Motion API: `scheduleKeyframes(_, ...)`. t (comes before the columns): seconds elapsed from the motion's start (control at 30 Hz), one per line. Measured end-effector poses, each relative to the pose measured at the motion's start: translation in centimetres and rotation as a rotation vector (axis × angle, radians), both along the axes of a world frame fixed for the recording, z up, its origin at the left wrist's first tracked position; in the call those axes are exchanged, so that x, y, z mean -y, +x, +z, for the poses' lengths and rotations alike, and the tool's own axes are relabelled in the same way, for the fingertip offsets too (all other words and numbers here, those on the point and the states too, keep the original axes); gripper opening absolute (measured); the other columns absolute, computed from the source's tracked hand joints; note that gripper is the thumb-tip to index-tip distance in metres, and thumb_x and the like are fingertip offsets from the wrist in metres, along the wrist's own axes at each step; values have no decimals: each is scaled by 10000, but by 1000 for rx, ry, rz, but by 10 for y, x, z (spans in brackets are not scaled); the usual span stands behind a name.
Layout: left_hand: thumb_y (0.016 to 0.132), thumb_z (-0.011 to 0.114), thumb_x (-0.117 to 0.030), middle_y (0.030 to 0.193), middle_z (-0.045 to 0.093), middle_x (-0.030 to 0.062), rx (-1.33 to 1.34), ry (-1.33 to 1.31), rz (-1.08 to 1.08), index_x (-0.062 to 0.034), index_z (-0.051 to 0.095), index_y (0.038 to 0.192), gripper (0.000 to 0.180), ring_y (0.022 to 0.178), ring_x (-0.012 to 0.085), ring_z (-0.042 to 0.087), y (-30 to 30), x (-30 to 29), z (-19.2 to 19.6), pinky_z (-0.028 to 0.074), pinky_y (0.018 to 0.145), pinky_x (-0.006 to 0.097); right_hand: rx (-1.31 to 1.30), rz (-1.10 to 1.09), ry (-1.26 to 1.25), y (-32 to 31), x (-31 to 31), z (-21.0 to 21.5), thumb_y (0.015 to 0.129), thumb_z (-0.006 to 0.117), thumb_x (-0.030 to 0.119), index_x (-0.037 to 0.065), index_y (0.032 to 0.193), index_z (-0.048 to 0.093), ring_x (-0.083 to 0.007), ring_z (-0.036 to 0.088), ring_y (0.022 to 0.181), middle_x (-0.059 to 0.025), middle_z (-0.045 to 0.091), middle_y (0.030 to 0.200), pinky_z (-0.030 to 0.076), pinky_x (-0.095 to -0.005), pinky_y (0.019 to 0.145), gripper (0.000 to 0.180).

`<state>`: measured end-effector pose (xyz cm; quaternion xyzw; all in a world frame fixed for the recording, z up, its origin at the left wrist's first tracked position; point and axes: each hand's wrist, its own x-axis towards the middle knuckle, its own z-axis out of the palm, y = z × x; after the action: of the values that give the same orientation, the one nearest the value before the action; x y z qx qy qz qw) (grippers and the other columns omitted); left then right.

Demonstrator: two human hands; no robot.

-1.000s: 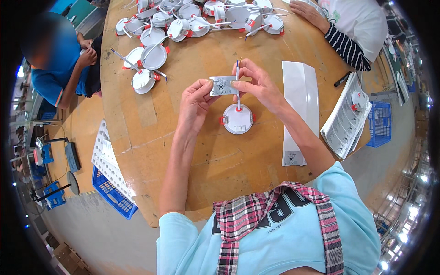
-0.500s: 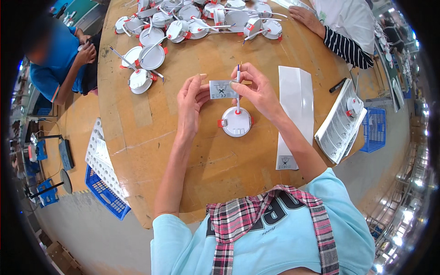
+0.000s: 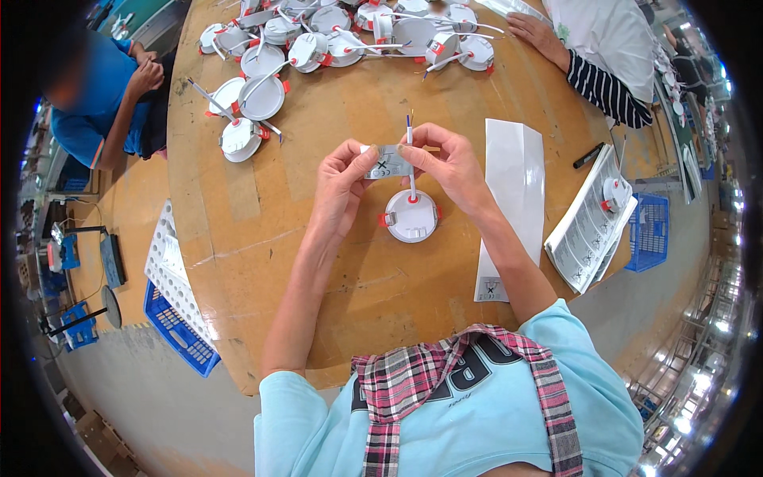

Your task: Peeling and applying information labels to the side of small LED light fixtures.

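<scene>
Between my two hands is a small silver-grey printed label [image 3: 388, 162], held flat against the white cable [image 3: 412, 187] of a round downlight. My left hand [image 3: 343, 176] pinches the label's left end between thumb and fingers. At its other end, my right hand [image 3: 445, 164] presses the label with the thumb, the fingers behind it around the cable. The white downlight [image 3: 412, 219], with red-tipped spring clips, lies on the table just below my hands. Its cable runs up past the label, and bare wire ends stick out above.
Several similar downlights [image 3: 262, 97] are heaped at the far side. A white backing strip [image 3: 513, 183] lies right of my right arm, beside a black marker [image 3: 588, 155] and a stack of label sheets [image 3: 588, 230]. Two people sit nearby; a blue crate [image 3: 181, 330] stands at left.
My left hand has closed on the label's left end, its thumb now over the front. Before, its fingers were raised beside it. The label sits slightly lower.
</scene>
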<state>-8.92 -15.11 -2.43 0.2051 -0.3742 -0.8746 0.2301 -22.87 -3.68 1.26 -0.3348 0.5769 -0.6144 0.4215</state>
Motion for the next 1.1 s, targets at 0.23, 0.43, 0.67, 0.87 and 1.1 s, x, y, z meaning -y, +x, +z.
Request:
scheduleKeyframes(0.23, 869, 650, -125, 801, 628, -19, -63, 4, 1, -100, 577, 796, 106, 748, 54, 573, -2, 1, -9, 457, 696, 223, 42, -54, 7, 1, -2, 0, 873, 641, 153, -40, 950, 591, -132, 628, 655, -85, 622, 812, 510, -250, 566, 214)
scheduleKeyframes(0.43, 866, 651, -111, 781, 622, -25, -45, -49, 5, -97, 582, 781, 111, 734, 46, 563, -1, 0, -8, 446, 683, 218, 43, -17, 49, -2, -3, 2, 875, 636, 145, -27, 924, 582, -130, 618, 643, -78, 611, 820, 507, -243, 556, 187)
scheduleKeyframes(0.67, 856, 665, -118, 754, 618, -22, -25, -71, 59, -81, 597, 780, 109, 706, 45, 546, -1, -3, 2, 433, 670, 215, 76, 6, -12, 3, -3, -2, 891, 615, 173, 27, 887, 573, -75, 559, 758, -11, 574, 828, 486, -249, 675, 152)
scheduleKeyframes(0.87, 855, 670, -133, 733, 620, -18, 75, -212, 147, -59, 610, 763, 132, 691, 35, 536, -1, -2, -4, 415, 664, 201, 98, 67, -18, 1, 0, -3, 893, 614, 199, 78, 909, 592, -56, 506, 840, 40, 559, 845, 384, -236, 813, 124)
scheduleKeyframes(1.1, 860, 659, -127, 745, 617, -22, 123, -248, 173, -53, 605, 795, 113, 725, 28, 538, -2, -3, -1, 422, 678, 200, 108, 12, 13, 8, 3, -8, 865, 643, 146, 36, 896, 585, -54, 543, 783, 22, 584, 842, 452, -227, 707, 129)
